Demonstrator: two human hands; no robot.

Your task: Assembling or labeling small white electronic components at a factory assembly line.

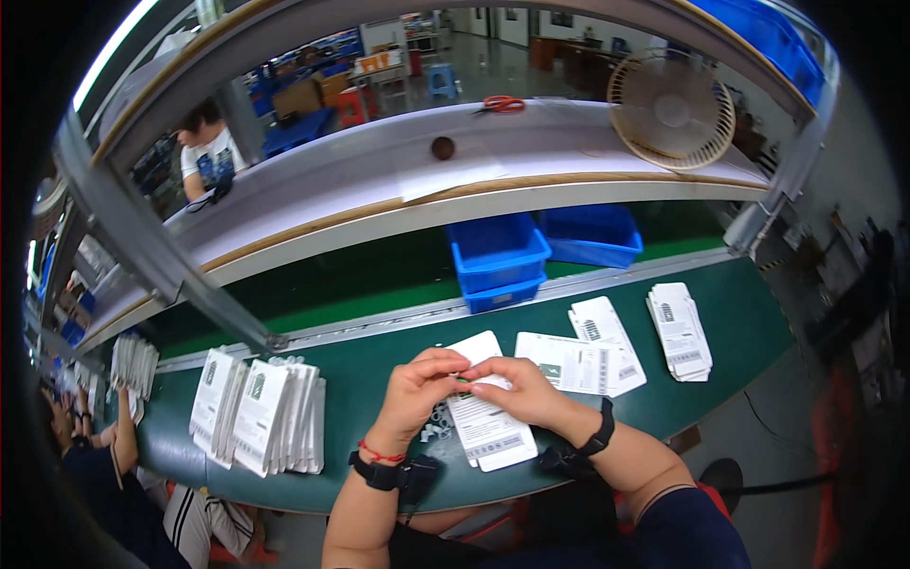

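Note:
My left hand (pixel 428 379) and my right hand (pixel 517 386) meet above a small stack of white printed cards (pixel 495 431). The thumbs and fingertips of both are pinched together at the stack's upper part. Whatever lies between the fingertips is too small and covered to make out. Just beside the stack, below my left hand, several small clear plastic pieces (pixel 436 427) are scattered on the green tabletop (pixel 370 455).
Rows of white card packs (pixel 261 417) stand leaning at left. More cards lie in a loose pile (pixel 607 346) and a neat stack (pixel 680 332) at right. Blue bins (pixel 498 256) sit behind, under a shelf (pixel 379 213) bearing a fan (pixel 673 109) and scissors (pixel 502 104). Co-workers sit at left.

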